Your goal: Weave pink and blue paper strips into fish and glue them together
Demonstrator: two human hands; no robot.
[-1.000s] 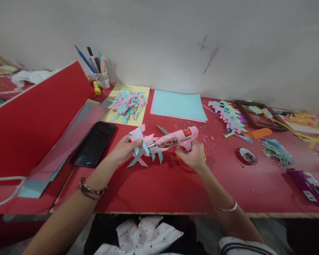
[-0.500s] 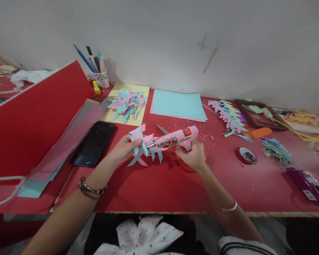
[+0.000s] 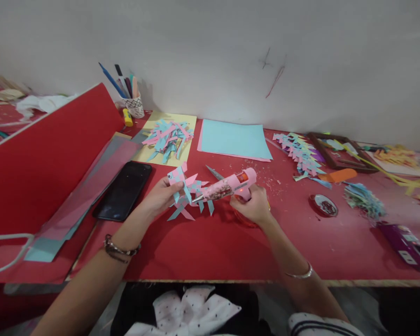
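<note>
My left hand [image 3: 163, 195] pinches a small woven fish [image 3: 177, 175] of pink and light-blue paper strips, with an eye on its side. Loose pink and blue strips [image 3: 192, 205] lie just below and to the right of it. A pink glue gun [image 3: 227, 185] is gripped in my right hand [image 3: 252, 204]. Its metal nozzle points left at the paper strips near the fish; whether it touches them I cannot tell. Partly behind the gun lies a pair of scissors [image 3: 214, 172], with orange handles mostly hidden under my right hand.
A black phone [image 3: 123, 191] lies to the left. Cut strips [image 3: 168, 137] are heaped on yellow paper behind. Blue sheets [image 3: 236, 142] lie by the wall. On the right are a woven paper piece [image 3: 299, 151], a small round dish [image 3: 324, 205] and a purple box [image 3: 406, 245].
My right hand has tilted the glue gun so its nozzle dips lower. The fish in my left hand has shifted slightly left.
</note>
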